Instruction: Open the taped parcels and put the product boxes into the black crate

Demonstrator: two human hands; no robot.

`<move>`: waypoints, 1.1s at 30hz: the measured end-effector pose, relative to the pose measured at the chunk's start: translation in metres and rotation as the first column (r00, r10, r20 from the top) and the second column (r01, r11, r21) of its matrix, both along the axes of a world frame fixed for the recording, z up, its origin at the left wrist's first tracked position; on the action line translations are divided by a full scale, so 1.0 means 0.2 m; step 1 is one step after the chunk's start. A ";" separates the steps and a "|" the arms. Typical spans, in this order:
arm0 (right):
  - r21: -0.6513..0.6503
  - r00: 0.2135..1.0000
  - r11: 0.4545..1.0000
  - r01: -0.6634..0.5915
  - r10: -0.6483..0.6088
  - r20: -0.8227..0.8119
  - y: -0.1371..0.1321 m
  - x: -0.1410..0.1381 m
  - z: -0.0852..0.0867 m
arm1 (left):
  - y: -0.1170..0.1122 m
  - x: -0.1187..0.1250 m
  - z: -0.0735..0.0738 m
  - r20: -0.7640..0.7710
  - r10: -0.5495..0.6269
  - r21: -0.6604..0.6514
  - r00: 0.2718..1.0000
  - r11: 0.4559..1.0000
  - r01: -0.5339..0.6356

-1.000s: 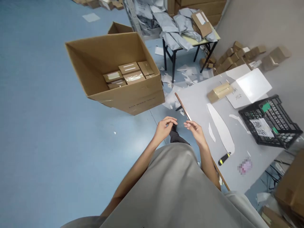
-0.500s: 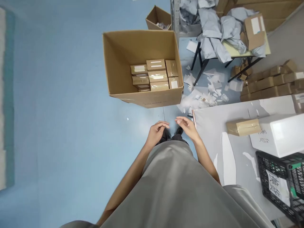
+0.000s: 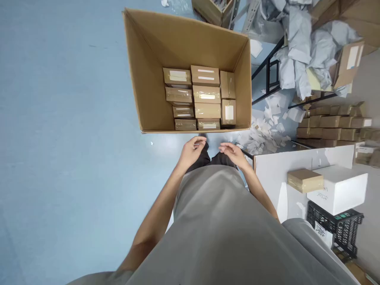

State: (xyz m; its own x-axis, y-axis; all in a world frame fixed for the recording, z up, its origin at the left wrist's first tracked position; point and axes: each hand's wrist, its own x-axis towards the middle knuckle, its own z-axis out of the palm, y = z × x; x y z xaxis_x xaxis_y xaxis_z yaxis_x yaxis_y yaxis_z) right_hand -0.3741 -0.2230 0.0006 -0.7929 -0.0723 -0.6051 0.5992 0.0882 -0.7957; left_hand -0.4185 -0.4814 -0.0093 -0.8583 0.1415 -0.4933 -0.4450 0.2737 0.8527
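A large open cardboard box [image 3: 145, 59] stands on the blue floor right in front of me. Packed in its bottom are several small taped cartons [image 3: 207, 95], many with white labels. My left hand [image 3: 191, 151] hangs just below the box's near edge, fingers loosely curved and apart, holding nothing. To its right, my right hand [image 3: 233, 153] is held at the same height, also empty with its fingers slightly bent. Neither hand touches the box.
At right, a grey-topped table [image 3: 268, 170] carries a small carton [image 3: 305, 180], a white foam box [image 3: 335, 188] and a black crate [image 3: 335, 225]. Paper scraps [image 3: 264, 130] litter the floor beyond it. Grey parcel bags [image 3: 299, 39] are heaped on another table; stacked cartons [image 3: 332, 122] line the wall.
I have come closer to the large box, so more of the cartons inside show. Both hands stay empty in front of my body, in nearly the same pose.
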 end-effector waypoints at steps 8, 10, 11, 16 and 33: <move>0.223 0.995 0.972 -0.081 0.068 0.068 -0.18 -0.43 -0.06 | -0.21 -0.46 -0.21 0.120 0.047 -0.064 0.992 0.997 -0.039; 0.332 0.987 0.932 -0.149 0.120 0.105 -0.20 -0.54 -0.12 | -0.21 -0.52 -0.27 0.133 0.020 -0.120 0.991 0.993 -0.003; 0.396 0.980 0.899 -0.190 0.146 0.138 -0.21 -0.60 -0.16 | -0.21 -0.55 -0.30 0.142 0.000 -0.152 0.990 0.988 0.022; 0.623 0.919 0.693 -0.362 0.156 0.361 -0.16 -0.90 -0.45 | -0.13 -0.66 -0.49 0.281 -0.060 -0.217 0.958 0.968 0.124; 0.725 0.796 0.389 -0.569 0.484 0.365 0.35 -1.80 -1.58 | 0.95 -0.86 -1.55 0.981 0.182 -0.103 0.062 0.768 -0.632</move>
State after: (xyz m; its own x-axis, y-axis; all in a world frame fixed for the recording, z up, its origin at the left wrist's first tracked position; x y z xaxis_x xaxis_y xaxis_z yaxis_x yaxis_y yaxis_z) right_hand -0.7332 -0.1522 -0.3156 -0.7159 0.0630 -0.6954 0.2605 0.9481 -0.1823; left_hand -0.5905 -0.2905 -0.3200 0.2383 0.2548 -0.9372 -0.8595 -0.3940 -0.3256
